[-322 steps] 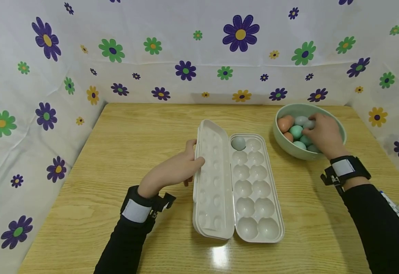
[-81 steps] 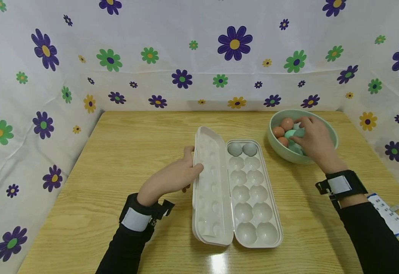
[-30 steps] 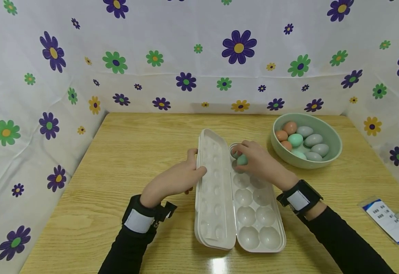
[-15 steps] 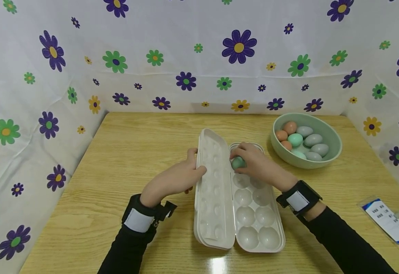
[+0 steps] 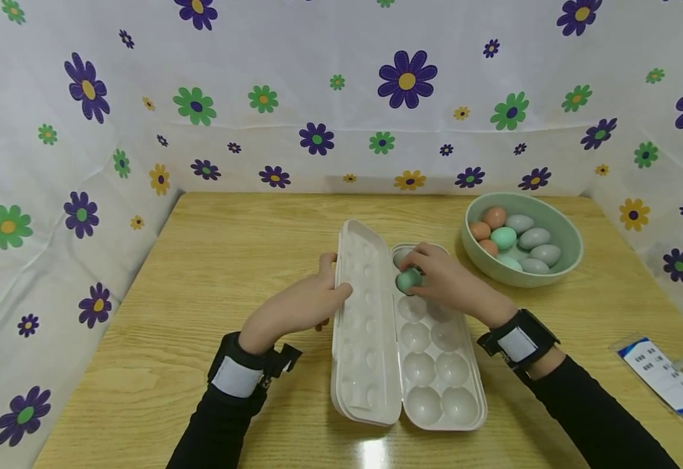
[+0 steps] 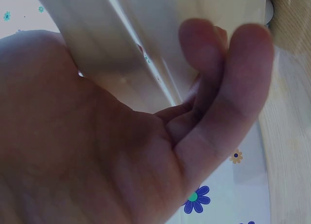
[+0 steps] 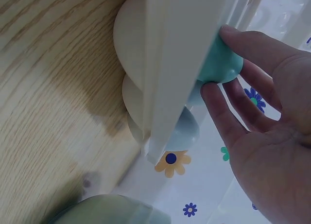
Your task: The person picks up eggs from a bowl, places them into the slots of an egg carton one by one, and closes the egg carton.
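A white plastic egg carton (image 5: 442, 391) lies unfolded on the table, its lid (image 5: 367, 326) tilted up on the left. My left hand (image 5: 297, 303) grips the lid's left edge, thumb on the inner face and fingers behind; the left wrist view shows those fingers (image 6: 248, 83) curled at its outer side. With thumb and fingertips, my right hand (image 5: 444, 280) holds a green egg (image 5: 408, 281) at the left cup of the second row. In the right wrist view that green egg (image 7: 221, 63) sits at the tray's rim. A grey egg (image 5: 401, 256) shows in the back row, partly hidden by the hand.
A pale green bowl (image 5: 523, 277) at the back right holds several grey, green and brown eggs. A badge card (image 5: 664, 374) lies on the right of the wooden table (image 5: 247, 228). Flower-printed cloth (image 5: 230, 78) walls the back and sides.
A second grey egg has joined the first in the back row. My right hand has brought a green egg from the bowl and lowered it to the second row. The left hand keeps its grip.
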A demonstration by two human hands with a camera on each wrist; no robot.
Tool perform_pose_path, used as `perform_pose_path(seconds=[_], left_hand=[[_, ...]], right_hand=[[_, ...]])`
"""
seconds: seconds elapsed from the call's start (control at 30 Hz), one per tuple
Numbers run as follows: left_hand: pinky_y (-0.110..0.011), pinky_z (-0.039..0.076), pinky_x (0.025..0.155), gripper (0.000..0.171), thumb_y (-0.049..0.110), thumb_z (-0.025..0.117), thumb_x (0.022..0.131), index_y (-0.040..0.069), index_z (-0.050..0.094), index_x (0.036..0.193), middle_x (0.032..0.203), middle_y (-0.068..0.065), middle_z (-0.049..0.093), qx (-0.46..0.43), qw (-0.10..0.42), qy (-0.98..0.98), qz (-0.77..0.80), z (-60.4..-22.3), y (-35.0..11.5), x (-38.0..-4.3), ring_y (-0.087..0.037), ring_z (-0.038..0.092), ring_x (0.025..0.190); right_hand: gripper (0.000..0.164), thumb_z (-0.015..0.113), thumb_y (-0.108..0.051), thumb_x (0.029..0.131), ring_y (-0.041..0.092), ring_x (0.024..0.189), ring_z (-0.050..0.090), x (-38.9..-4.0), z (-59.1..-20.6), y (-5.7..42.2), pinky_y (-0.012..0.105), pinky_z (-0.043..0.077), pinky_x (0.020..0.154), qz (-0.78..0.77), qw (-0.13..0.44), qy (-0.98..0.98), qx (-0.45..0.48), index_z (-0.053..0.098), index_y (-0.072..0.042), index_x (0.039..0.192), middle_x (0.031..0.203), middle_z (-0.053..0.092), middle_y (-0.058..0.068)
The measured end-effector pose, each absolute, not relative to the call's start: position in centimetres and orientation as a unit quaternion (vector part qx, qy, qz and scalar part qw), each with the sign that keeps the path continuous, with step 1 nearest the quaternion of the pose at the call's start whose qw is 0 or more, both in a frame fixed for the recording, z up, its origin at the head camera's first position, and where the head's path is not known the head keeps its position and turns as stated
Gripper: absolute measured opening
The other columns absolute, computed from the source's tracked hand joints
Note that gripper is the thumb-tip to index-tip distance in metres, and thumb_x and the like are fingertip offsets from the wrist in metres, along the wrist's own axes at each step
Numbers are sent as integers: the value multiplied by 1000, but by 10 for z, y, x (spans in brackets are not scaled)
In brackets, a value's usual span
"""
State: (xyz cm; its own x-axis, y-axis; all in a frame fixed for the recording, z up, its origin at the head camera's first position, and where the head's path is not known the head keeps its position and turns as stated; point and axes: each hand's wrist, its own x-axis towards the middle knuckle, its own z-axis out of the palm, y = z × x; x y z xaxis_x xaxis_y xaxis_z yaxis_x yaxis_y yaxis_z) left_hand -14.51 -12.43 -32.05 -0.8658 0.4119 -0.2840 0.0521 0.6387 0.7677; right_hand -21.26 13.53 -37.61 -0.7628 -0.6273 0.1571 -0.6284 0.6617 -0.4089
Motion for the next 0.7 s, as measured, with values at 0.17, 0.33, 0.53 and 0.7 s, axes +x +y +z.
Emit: perform_pose_path(seconds=[0.17, 0.33, 0.53, 0.7], left_hand=[[-31, 38, 47, 62, 32, 34, 94, 11, 1, 142, 60, -6, 46, 130, 225, 877, 405, -320, -126, -145, -23, 45, 48], [-31, 37, 47, 61, 31, 34, 94, 11, 1, 141, 60, -5, 46, 132, 225, 875, 408, -320, -125, -146, -23, 45, 48], [-32, 38, 47, 61, 31, 34, 94, 11, 2, 142, 60, -6, 47, 134, 220, 877, 405, -321, -125, -146, -25, 47, 49], [-31, 38, 47, 61, 32, 34, 94, 11, 2, 141, 60, -5, 46, 132, 221, 878, 404, -321, -125, -145, -23, 46, 48]], right_hand=[[35, 77, -14, 72, 21, 92, 47, -212, -376, 135, 40, 43, 83, 225, 1, -910, 347, 61, -11, 103, 102, 52, 5], [34, 76, -15, 73, 21, 90, 47, -213, -375, 135, 37, 45, 81, 230, -14, -913, 336, 61, -11, 103, 102, 50, 4], [34, 75, -17, 74, 21, 91, 49, -213, -374, 137, 35, 46, 80, 231, -21, -915, 330, 61, -10, 104, 103, 50, 6], [36, 74, -18, 76, 22, 92, 50, -212, -371, 141, 35, 46, 79, 240, -24, -913, 330, 60, -9, 107, 106, 51, 7]])
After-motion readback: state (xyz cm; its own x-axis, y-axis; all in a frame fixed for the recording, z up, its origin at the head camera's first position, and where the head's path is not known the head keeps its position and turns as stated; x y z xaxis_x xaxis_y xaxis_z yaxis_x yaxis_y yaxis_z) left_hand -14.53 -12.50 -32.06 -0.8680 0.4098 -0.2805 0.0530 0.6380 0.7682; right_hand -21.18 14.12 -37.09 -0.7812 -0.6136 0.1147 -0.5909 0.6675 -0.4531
